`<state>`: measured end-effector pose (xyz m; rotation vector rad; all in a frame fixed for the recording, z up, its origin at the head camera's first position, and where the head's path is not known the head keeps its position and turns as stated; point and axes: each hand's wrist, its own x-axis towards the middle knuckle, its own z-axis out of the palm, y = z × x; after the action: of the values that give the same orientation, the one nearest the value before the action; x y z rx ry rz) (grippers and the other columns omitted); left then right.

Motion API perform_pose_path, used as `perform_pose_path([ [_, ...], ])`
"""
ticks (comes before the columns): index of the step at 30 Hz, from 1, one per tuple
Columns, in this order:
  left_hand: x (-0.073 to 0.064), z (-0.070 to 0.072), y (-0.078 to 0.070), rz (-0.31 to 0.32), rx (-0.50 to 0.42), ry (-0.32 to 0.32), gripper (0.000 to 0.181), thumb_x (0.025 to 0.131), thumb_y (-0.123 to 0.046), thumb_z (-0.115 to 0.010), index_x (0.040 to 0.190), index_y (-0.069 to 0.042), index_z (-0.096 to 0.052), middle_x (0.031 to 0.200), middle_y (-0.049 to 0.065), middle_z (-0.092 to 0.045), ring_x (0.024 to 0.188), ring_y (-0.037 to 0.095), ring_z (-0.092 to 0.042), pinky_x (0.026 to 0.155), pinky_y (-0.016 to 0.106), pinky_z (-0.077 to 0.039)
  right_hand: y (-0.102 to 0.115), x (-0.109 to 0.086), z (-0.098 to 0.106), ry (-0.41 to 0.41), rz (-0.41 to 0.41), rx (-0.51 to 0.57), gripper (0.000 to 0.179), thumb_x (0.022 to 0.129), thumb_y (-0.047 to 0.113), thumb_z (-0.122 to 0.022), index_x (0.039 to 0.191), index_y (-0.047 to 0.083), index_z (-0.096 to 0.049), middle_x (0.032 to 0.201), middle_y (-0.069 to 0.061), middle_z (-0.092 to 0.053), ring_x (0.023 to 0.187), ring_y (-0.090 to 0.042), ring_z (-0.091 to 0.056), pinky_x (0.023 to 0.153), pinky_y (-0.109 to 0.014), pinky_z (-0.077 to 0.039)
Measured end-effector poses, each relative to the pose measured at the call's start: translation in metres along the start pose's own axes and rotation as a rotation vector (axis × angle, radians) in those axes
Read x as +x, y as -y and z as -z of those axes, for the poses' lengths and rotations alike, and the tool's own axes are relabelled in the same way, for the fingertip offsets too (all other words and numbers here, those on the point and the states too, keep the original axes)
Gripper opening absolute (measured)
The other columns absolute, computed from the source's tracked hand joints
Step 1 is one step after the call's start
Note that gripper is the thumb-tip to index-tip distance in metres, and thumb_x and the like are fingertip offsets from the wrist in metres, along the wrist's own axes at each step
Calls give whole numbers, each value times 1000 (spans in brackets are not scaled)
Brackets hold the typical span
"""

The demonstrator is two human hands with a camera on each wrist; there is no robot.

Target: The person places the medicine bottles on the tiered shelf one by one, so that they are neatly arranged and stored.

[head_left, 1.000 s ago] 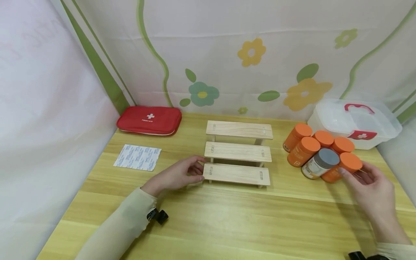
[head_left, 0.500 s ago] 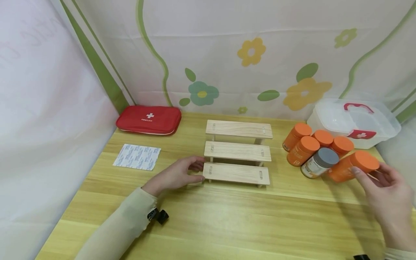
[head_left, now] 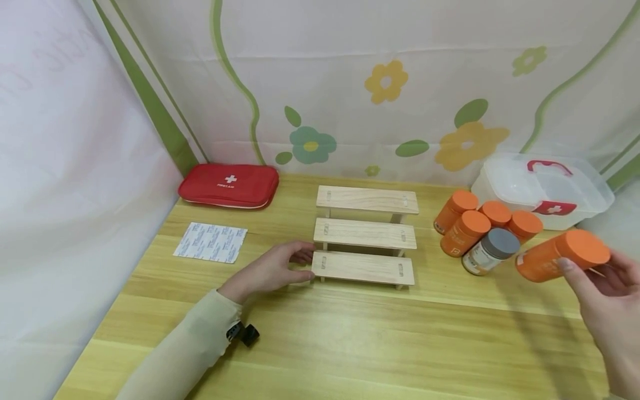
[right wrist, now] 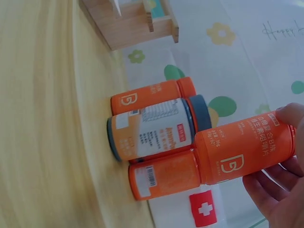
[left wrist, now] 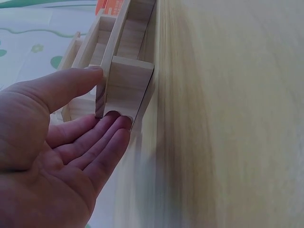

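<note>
My right hand [head_left: 607,300] grips an orange pill bottle [head_left: 542,258] near its cap, thumb on one side and fingers on the other. Tilted, the bottle hangs above the table; in the right wrist view its label [right wrist: 247,147] faces the camera. Left of it stand several other orange bottles [head_left: 465,233] and a clear bottle with a grey cap [head_left: 490,253]. My left hand [head_left: 272,269] is at the left end of a three-step wooden stand [head_left: 365,269]. In the left wrist view, its thumb and fairly straight fingers [left wrist: 109,154] touch the stand's end.
A white first-aid box [head_left: 545,186] with a red handle stands behind the bottles. At the back left lies a red first-aid pouch [head_left: 230,186], with a printed white packet [head_left: 211,242] in front. A flowered curtain [head_left: 340,100] borders the wooden table [head_left: 350,339].
My right hand has lifted the orange bottle away from the group, to the right, and tilted it. The left hand stays at the stand's end.
</note>
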<state>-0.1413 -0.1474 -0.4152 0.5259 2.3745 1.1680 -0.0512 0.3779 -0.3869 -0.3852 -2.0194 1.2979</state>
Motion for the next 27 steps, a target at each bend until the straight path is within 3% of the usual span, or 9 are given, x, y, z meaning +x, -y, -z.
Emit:
perform_pose_path([
  [2, 0, 0, 0, -2, 1, -2, 65, 97, -22, -83, 153, -4, -56, 138, 6, -70, 129, 25, -66, 117, 48, -54, 4, -1, 0, 5, 64, 18, 55, 90, -18, -71, 142, 1, -66, 122, 13, -75, 102, 2, -70, 89, -2, -53],
  [7, 1, -1, 1, 0, 8, -2, 65, 97, -21, -83, 154, -5, -57, 139, 6, -70, 129, 25, -67, 116, 47, -55, 15, -1, -2, 17, 106, 46, 56, 89, -21, -70, 141, 0, -67, 124, 10, -76, 105, -1, -70, 90, -4, -54],
  [11, 0, -1, 0, -10, 10, 1, 65, 97, -20, -83, 154, -4, -57, 138, 7, -70, 129, 26, -67, 116, 47, -54, 24, -1, -5, 33, 92, 110, 56, 88, -24, -69, 139, -1, -68, 123, 6, -76, 102, -4, -70, 90, -4, -54],
  [16, 0, -1, -2, -15, 28, 0, 64, 97, -21, -83, 153, -5, -57, 136, 6, -70, 128, 25, -67, 116, 47, -54, 37, -3, -11, 46, 70, 8, 60, 89, -19, -72, 143, 7, -66, 126, 10, -72, 104, -3, -67, 92, -3, -52],
  [21, 0, -1, -3, -20, 45, -3, 62, 97, -21, -83, 152, -5, -59, 136, 6, -70, 127, 25, -67, 116, 47, -54, 50, -1, -20, 89, 84, 21, 58, 91, -17, -72, 143, 7, -65, 130, 8, -72, 108, -5, -68, 93, -3, -52],
  [25, 0, 0, -3, -21, 61, -7, 62, 97, -22, -83, 152, -6, -59, 137, 5, -70, 128, 25, -66, 116, 47, -54, 57, 0, -28, 149, 91, 213, 56, 88, -20, -73, 141, -2, -66, 129, -1, -75, 108, -10, -70, 91, -6, -55],
  [27, 0, 0, -3, -24, 67, -8, 62, 97, -22, -83, 152, -6, -59, 137, 6, -70, 129, 25, -66, 117, 47, -54, 59, 1, -32, 175, 125, 365, 55, 85, -24, -72, 138, -9, -66, 126, -7, -76, 107, -14, -72, 90, -9, -58],
])
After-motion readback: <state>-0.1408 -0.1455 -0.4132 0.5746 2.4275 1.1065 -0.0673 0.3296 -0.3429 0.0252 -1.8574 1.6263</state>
